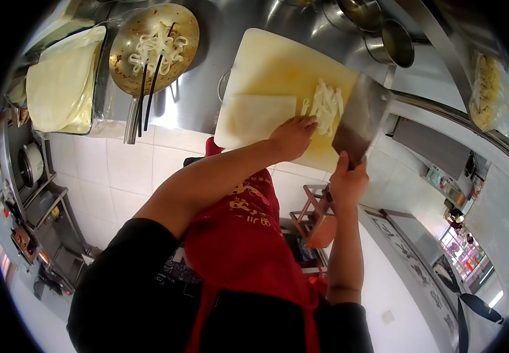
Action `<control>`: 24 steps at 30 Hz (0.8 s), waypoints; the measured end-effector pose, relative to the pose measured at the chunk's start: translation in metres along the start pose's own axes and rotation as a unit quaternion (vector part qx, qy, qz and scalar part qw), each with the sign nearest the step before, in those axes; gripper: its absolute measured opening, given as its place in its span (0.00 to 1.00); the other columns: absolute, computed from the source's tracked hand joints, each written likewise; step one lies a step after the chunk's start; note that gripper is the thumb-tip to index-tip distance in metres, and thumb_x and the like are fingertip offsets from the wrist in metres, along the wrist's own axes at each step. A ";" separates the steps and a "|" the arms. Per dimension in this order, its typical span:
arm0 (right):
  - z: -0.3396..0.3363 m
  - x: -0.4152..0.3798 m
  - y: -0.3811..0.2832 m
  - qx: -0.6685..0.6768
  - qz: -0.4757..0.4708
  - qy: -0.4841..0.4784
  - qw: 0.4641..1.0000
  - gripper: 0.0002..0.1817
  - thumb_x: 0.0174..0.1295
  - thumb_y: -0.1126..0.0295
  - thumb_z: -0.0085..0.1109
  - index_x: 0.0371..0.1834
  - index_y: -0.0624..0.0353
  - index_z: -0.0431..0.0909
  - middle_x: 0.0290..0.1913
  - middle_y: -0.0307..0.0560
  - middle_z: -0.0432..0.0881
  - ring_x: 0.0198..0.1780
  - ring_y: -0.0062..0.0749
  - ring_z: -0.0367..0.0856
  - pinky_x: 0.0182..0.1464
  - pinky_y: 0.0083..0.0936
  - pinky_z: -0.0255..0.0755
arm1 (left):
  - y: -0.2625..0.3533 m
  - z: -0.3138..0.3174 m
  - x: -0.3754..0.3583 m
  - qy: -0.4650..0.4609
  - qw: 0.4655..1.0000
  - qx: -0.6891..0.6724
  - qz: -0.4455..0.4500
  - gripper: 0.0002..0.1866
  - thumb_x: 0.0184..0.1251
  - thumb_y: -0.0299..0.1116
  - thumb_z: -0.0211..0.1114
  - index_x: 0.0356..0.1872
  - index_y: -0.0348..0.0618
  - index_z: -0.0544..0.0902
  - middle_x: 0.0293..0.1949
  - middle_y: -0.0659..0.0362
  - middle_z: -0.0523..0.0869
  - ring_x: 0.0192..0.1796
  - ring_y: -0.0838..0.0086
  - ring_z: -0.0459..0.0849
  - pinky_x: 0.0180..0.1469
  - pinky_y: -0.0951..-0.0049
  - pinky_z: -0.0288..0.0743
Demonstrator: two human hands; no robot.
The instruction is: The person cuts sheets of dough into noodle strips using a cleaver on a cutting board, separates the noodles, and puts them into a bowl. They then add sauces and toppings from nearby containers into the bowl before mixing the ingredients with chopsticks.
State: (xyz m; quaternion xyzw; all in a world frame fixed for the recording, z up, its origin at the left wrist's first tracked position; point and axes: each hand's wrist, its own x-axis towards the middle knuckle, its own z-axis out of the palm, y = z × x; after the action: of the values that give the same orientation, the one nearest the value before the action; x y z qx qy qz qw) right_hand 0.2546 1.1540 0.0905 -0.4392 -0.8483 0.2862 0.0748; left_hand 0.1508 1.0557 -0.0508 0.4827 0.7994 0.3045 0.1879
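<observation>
The fingers of the right hand [348,178] curl around a cleaver [360,115] at the right edge of the cutting board [284,62]. Those of the left hand [292,139], slightly bent, lie between the white sheet [260,112] and white strips [327,105]; whether they grip anything, I cannot tell. A leftward slip of the cleaver could cut those fingertips.
</observation>
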 end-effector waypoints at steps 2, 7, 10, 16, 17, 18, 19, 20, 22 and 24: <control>0.010 -0.003 -0.003 -0.050 -0.058 -0.051 0.996 0.13 0.69 0.66 0.56 0.42 0.69 0.73 0.29 0.64 0.84 0.33 0.65 0.82 0.35 0.50 0.75 | -0.012 -0.001 -0.014 -0.020 0.991 -0.133 0.019 0.25 0.64 0.32 0.62 0.62 0.36 0.74 0.64 0.51 0.75 0.68 0.57 0.71 0.70 0.58 0.65; 0.064 -0.019 0.000 -0.071 -0.032 -0.152 0.985 0.10 0.68 0.69 0.54 0.39 0.68 0.70 0.28 0.66 0.82 0.32 0.64 0.82 0.35 0.52 0.76 | -0.038 -0.028 -0.045 0.056 0.998 0.017 -0.022 0.22 0.62 0.31 0.63 0.59 0.38 0.78 0.64 0.52 0.76 0.68 0.59 0.71 0.68 0.58 0.66; 0.079 -0.023 0.001 -0.075 -0.029 -0.161 0.984 0.10 0.68 0.69 0.54 0.39 0.67 0.69 0.27 0.67 0.81 0.32 0.65 0.82 0.35 0.52 0.76 | -0.042 -0.029 -0.038 0.089 0.993 0.074 -0.002 0.23 0.60 0.31 0.64 0.58 0.39 0.79 0.63 0.54 0.76 0.67 0.60 0.71 0.67 0.58 0.66; 0.083 -0.020 0.002 -0.116 -0.008 -0.182 0.976 0.10 0.68 0.69 0.52 0.41 0.68 0.68 0.28 0.69 0.81 0.32 0.68 0.81 0.37 0.56 0.75 | -0.036 -0.020 -0.034 0.091 0.992 0.085 -0.012 0.23 0.59 0.34 0.64 0.57 0.39 0.80 0.63 0.56 0.76 0.69 0.62 0.69 0.68 0.60 0.64; 0.083 -0.020 0.003 -0.116 -0.008 -0.182 0.976 0.10 0.68 0.69 0.52 0.41 0.68 0.68 0.28 0.69 0.81 0.32 0.68 0.81 0.37 0.56 0.75 | -0.035 -0.020 -0.034 0.091 0.991 0.094 -0.017 0.23 0.60 0.34 0.63 0.56 0.39 0.80 0.62 0.56 0.77 0.69 0.63 0.68 0.69 0.61 0.63; 0.083 -0.020 0.003 -0.119 -0.009 -0.185 0.975 0.11 0.68 0.69 0.52 0.41 0.68 0.68 0.28 0.69 0.81 0.33 0.69 0.81 0.38 0.56 0.75 | -0.035 -0.019 -0.034 0.091 0.991 0.093 -0.017 0.23 0.60 0.34 0.63 0.56 0.39 0.80 0.62 0.56 0.77 0.69 0.63 0.68 0.69 0.61 0.63; 0.084 -0.020 0.003 -0.122 -0.010 -0.188 0.974 0.11 0.68 0.68 0.52 0.41 0.67 0.68 0.29 0.70 0.81 0.33 0.69 0.81 0.38 0.57 0.75 | -0.034 -0.018 -0.034 0.079 0.992 0.094 -0.023 0.24 0.59 0.34 0.65 0.58 0.40 0.80 0.63 0.57 0.76 0.69 0.62 0.68 0.69 0.59 0.63; 0.088 -0.018 0.006 -0.122 -0.010 -0.188 0.975 0.11 0.68 0.68 0.52 0.41 0.67 0.68 0.29 0.70 0.81 0.33 0.69 0.81 0.38 0.57 0.75 | -0.035 -0.017 -0.033 0.067 0.993 0.094 -0.029 0.26 0.58 0.35 0.66 0.60 0.41 0.79 0.65 0.57 0.75 0.69 0.62 0.68 0.68 0.57 0.64; 0.101 -0.011 0.009 -0.129 -0.036 -0.155 0.979 0.14 0.68 0.67 0.53 0.42 0.70 0.69 0.28 0.72 0.81 0.34 0.71 0.80 0.37 0.56 0.74 | -0.040 -0.015 -0.035 0.061 0.993 0.097 -0.024 0.26 0.58 0.35 0.66 0.60 0.41 0.79 0.65 0.57 0.75 0.69 0.61 0.69 0.69 0.57 0.64; 0.115 0.008 0.005 -0.122 -0.033 -0.134 0.983 0.14 0.68 0.67 0.54 0.42 0.70 0.70 0.29 0.72 0.81 0.34 0.71 0.81 0.37 0.56 0.75 | -0.044 -0.014 -0.034 0.062 0.993 0.103 -0.022 0.26 0.58 0.35 0.66 0.60 0.41 0.79 0.65 0.57 0.76 0.70 0.61 0.69 0.69 0.57 0.63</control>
State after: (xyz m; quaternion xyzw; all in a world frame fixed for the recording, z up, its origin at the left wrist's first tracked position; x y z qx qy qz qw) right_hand 0.2098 1.1141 -0.0084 -0.3748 -0.8931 0.2340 -0.0844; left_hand 0.1292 1.0058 -0.0692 0.4618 0.8470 0.2458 0.0942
